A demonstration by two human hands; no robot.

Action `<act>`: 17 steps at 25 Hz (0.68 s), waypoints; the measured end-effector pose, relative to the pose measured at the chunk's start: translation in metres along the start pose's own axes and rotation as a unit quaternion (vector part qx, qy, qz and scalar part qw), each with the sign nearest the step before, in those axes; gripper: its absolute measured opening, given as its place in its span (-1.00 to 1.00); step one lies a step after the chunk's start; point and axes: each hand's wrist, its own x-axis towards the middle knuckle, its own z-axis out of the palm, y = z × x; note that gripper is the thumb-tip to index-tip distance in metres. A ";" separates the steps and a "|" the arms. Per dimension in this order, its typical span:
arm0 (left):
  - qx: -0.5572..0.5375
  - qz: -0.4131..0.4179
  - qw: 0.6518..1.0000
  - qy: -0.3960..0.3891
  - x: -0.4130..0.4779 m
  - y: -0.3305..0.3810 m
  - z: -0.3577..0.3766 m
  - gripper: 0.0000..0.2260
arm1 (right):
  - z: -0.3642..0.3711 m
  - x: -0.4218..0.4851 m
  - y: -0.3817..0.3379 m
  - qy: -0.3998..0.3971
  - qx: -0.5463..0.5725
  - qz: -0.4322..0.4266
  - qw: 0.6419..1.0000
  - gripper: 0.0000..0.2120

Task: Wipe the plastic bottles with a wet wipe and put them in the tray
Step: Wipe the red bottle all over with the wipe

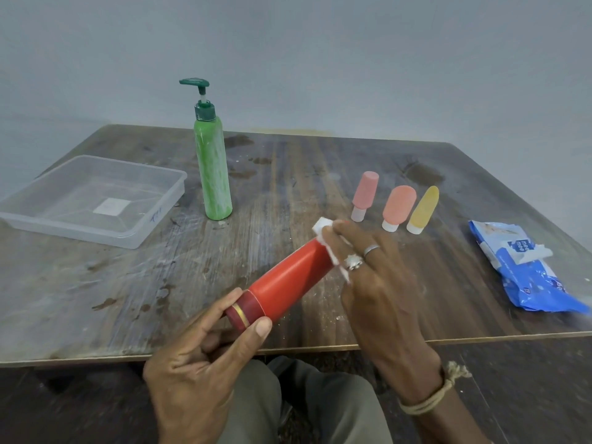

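Entry: wiping step, first bottle in hand.

Your left hand (205,357) pinches the red plastic bottle (288,280) by its dark red, gold-banded cap. Thumb sits on the near side and fingers curl round the far side, clamped on it. Gripping the cap leaves the whole barrel bare for cleaning.

Your right hand (374,283) lays its fingers close together and lightly bent over the white wet wipe (323,225), pressing it round the bottle's far end. The thumb is hidden beneath, so you cannot confirm it closes the grip from below. A corner of wipe pokes out past your fingertips.

The bottle lies tilted between the two hands, above the worn wooden table (96,299), cap towards you.

The clear plastic tray (96,233) sits well beyond and outboard of your left fingers, with nothing in it. The tall green pump bottle (213,174) stands upright just beside its inner edge.

Just beyond your right fingertips, three small tubes stand cap-down in a row: pink tube (365,192), salmon tube (398,205) and yellow tube (423,206). The blue wipes pack (525,270) lies outboard of your right hand, within easy reach for a fresh sheet.

Judgement: early stage. No bottle is trayed yet, and four await wiping. Next, draw the wipe down the barrel towards your left thumb while rotating from the cap.
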 end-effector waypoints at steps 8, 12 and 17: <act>-0.017 -0.065 0.998 -0.006 0.013 -0.003 0.011 -0.58 | 0.006 -0.007 -0.040 0.044 0.069 -0.032 0.996 -0.69; -0.018 -0.047 0.998 -0.032 0.021 0.007 0.017 -0.54 | 0.004 -0.007 -0.048 0.052 0.071 -0.055 0.995 -0.72; 0.018 -0.037 0.998 -0.056 0.035 0.009 0.027 -0.51 | 0.007 0.012 -0.038 0.073 0.048 -0.021 0.996 -0.66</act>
